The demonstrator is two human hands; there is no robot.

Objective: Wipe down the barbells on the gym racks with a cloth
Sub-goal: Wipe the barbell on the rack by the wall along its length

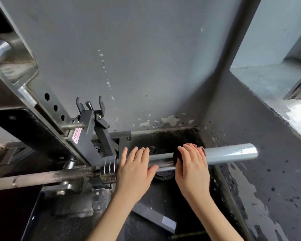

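A white sticker on the side of the rack, just beside the dark bracket, carries red capitals that start "STAY CL" before the rest is cut off, and the smaller red line beneath them is too small to read.

Dim daylight enters from the right (blown out there), glinting on the barbell; edges bow.
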